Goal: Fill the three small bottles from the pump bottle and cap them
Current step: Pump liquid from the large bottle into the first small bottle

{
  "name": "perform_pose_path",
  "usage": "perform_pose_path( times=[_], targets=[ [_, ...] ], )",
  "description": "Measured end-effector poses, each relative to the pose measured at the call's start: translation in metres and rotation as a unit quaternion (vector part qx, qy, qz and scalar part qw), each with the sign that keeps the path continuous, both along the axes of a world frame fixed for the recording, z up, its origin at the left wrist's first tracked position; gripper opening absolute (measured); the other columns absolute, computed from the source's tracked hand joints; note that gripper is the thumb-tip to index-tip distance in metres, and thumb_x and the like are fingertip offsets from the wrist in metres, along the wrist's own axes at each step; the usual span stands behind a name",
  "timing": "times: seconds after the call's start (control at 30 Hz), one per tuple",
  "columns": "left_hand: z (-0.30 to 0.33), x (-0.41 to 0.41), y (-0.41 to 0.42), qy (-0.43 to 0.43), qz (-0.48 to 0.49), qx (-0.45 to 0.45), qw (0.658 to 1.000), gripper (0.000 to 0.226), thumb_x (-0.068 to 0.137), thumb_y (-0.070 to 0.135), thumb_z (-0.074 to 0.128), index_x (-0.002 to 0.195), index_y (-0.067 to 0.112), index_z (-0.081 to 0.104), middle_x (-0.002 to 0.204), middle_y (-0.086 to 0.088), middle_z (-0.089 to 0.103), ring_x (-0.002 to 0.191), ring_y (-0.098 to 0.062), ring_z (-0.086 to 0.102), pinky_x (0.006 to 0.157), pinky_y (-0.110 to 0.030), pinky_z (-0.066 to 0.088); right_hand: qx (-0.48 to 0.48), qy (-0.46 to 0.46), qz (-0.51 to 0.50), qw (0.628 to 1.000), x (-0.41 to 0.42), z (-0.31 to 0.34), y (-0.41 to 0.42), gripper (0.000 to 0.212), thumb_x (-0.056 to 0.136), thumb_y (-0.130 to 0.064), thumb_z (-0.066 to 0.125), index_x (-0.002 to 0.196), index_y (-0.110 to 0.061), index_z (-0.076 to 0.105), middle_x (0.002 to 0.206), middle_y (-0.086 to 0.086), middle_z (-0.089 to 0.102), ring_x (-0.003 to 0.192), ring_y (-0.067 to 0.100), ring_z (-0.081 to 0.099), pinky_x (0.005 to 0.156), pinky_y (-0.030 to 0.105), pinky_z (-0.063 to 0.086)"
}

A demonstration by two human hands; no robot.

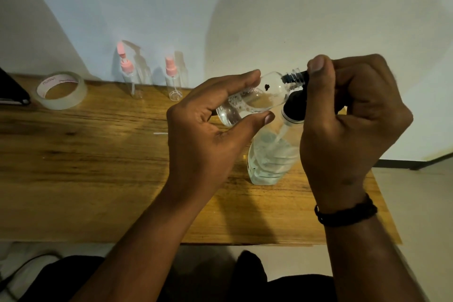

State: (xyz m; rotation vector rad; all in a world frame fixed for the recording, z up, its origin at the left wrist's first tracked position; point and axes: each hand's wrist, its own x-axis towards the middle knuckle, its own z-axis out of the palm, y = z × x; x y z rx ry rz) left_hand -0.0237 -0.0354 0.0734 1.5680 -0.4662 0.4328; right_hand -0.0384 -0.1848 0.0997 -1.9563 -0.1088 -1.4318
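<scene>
Left hand (pixel 208 127) fingers grasp small bottle (pixel 255 95) lying near-horizontal, neck toward right hand (pixel 348 115) fingers clenching pump (pixel 296 103).

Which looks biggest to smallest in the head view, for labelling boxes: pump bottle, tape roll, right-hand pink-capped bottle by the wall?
1. Pump bottle, clearly largest.
2. Tape roll and pink-capped bottle: unranked, since one is wide, the other tall, and both stand farther away.

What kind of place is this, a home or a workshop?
Probably a plain room at home, not a workshop: a wooden table set against a bare white wall, holding only a tape roll and small spray bottles.
</scene>
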Motion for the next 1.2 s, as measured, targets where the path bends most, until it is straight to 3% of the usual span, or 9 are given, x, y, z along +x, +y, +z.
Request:
perform_pose_path(
  times=[0.13, 0.27, 0.53, 0.73, 0.97, 1.03, 1.13, 1.2],
  targets=[
    [-0.002, 0.001, 0.000, 0.004, 0.002, 0.004, 1.000, 0.051, 0.079, 0.007, 0.091, 0.126, 0.010, 0.070, 0.120, -0.001, 0.075, 0.116, -0.013, 0.073, 0.097, -0.038, 0.061, 0.014, -0.002, -0.002, 1.000, 0.002, -0.007, -0.001, 0.028, 0.101, -0.003, 0.063, 0.073, -0.005, 0.067, 0.076, 0.003, 0.061, 0.070, -0.004, 0.050, 0.062, 0.012, 0.035],
    [-0.002, 0.000, -0.001, 0.009, 0.010, 0.005, 1.000, 0.051, 0.078, 0.006, 0.091, 0.125, 0.010, 0.071, 0.120, 0.000, 0.075, 0.115, -0.010, 0.072, 0.097, -0.035, 0.061, 0.032, 0.001, 0.001, 0.999, 0.003, -0.015, -0.002, 0.028, 0.100, 0.000, 0.064, 0.073, -0.001, 0.068, 0.077, 0.007, 0.065, 0.069, 0.002, 0.053, 0.062, 0.015, 0.038],
    [0.001, -0.001, -0.001, -0.001, 0.010, 0.003, 1.000, 0.052, 0.079, 0.007, 0.090, 0.126, 0.012, 0.068, 0.121, 0.000, 0.075, 0.116, -0.011, 0.072, 0.097, -0.036, 0.061, 0.006, -0.015, 0.014, 1.000, 0.001, -0.002, -0.001, 0.028, 0.101, -0.002, 0.064, 0.078, -0.018, 0.059, 0.075, -0.002, 0.058, 0.072, -0.004, 0.051, 0.062, 0.013, 0.036],
    [-0.004, 0.000, -0.003, 0.004, 0.016, 0.009, 1.000, 0.051, 0.078, 0.006, 0.091, 0.125, 0.006, 0.071, 0.120, -0.002, 0.075, 0.115, -0.009, 0.072, 0.097, -0.032, 0.061, 0.020, -0.002, -0.006, 1.000, 0.002, -0.013, -0.003, 0.031, 0.101, -0.002, 0.064, 0.070, -0.003, 0.066, 0.073, 0.004, 0.061, 0.069, -0.001, 0.051, 0.063, 0.014, 0.037],
    [-0.004, 0.001, -0.002, -0.001, 0.011, 0.001, 1.000, 0.051, 0.079, 0.005, 0.090, 0.126, 0.006, 0.070, 0.120, -0.003, 0.076, 0.116, -0.011, 0.072, 0.097, -0.032, 0.060, 0.001, 0.005, -0.012, 1.000, 0.001, -0.001, -0.002, 0.031, 0.102, -0.005, 0.063, 0.071, -0.005, 0.068, 0.073, 0.000, 0.058, 0.068, -0.002, 0.049, 0.064, 0.011, 0.035],
    [-0.003, 0.000, -0.002, -0.004, 0.009, -0.002, 1.000, 0.052, 0.079, 0.005, 0.090, 0.126, 0.009, 0.069, 0.120, -0.002, 0.075, 0.116, -0.011, 0.072, 0.097, -0.032, 0.060, 0.008, -0.002, -0.016, 1.000, 0.001, -0.002, -0.001, 0.031, 0.101, -0.004, 0.063, 0.071, -0.006, 0.067, 0.073, -0.001, 0.058, 0.066, 0.003, 0.049, 0.065, 0.014, 0.037],
    [-0.003, 0.002, -0.003, -0.004, 0.010, 0.002, 1.000, 0.051, 0.078, 0.005, 0.091, 0.125, 0.008, 0.070, 0.120, -0.002, 0.075, 0.116, -0.010, 0.072, 0.097, -0.031, 0.060, 0.013, -0.010, -0.025, 1.000, 0.003, -0.008, -0.001, 0.029, 0.101, -0.005, 0.064, 0.072, -0.010, 0.066, 0.074, -0.003, 0.060, 0.070, 0.012, 0.053, 0.066, 0.033, 0.042],
    [-0.005, 0.002, -0.002, 0.003, 0.013, 0.006, 1.000, 0.051, 0.078, 0.004, 0.091, 0.124, 0.004, 0.072, 0.120, -0.003, 0.076, 0.115, -0.010, 0.072, 0.097, -0.030, 0.060, 0.021, -0.007, -0.032, 0.999, 0.002, -0.012, 0.001, 0.027, 0.101, -0.006, 0.065, 0.075, -0.015, 0.064, 0.076, -0.003, 0.061, 0.072, 0.013, 0.055, 0.071, 0.033, 0.042]
  ],
)
